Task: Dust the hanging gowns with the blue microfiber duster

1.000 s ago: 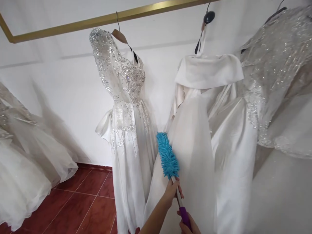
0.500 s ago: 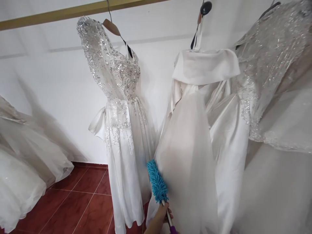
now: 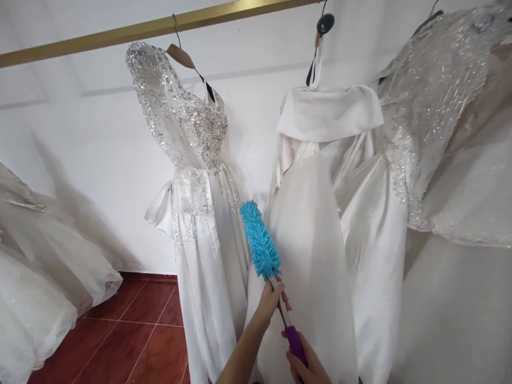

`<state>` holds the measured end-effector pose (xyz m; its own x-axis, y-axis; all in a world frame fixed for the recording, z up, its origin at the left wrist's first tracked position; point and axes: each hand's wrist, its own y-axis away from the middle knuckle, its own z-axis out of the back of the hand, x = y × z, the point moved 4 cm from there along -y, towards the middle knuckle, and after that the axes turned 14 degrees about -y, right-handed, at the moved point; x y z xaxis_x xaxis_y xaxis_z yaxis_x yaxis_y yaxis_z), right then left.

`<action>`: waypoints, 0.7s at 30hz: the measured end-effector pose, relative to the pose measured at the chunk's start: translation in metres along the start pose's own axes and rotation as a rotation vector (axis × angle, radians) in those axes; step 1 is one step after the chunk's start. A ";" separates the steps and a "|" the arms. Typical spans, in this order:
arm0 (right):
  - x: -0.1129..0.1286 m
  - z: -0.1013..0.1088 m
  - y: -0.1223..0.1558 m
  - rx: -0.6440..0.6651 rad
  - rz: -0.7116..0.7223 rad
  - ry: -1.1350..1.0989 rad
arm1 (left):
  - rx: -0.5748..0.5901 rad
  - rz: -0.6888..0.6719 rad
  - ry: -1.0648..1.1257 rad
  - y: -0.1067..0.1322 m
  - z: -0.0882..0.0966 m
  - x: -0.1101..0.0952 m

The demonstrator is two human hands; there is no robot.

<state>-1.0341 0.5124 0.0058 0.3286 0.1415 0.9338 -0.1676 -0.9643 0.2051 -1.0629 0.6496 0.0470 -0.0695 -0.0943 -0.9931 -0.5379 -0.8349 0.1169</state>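
Single head cam, close range, facing a wall of hung dresses.

Worn at head height, tilted up a bit: the gold rail (image 3: 160, 25) runs along the top edge, the red floor (image 3: 132, 341) shows only bottom left. The beaded dress (image 3: 200, 176) and the plain white dress (image 3: 320, 213) fill the middle, near the lens. Both hands enter from the bottom edge, cropped. No second view, so no overlap.
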 end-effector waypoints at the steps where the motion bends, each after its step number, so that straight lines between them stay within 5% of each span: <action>1: 0.019 -0.006 0.004 0.003 0.011 0.011 | 0.032 -0.063 -0.005 0.003 -0.003 -0.026; 6: 0.084 -0.021 0.016 -0.021 0.149 0.030 | 0.108 -0.233 -0.041 0.019 -0.011 -0.121; 10: 0.099 -0.021 0.017 -0.017 0.207 0.044 | 0.128 -0.284 -0.058 0.022 -0.014 -0.144; 14: 0.086 -0.015 0.012 -0.027 0.189 0.043 | 0.131 -0.240 -0.052 0.010 -0.019 -0.121; 21: 0.009 0.005 -0.001 -0.071 0.066 0.044 | 0.076 -0.032 -0.051 -0.007 -0.022 -0.023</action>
<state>-1.0263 0.5134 0.0130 0.2740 0.0896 0.9575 -0.2531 -0.9538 0.1617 -1.0389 0.6453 0.0689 -0.0930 -0.0392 -0.9949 -0.6026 -0.7932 0.0876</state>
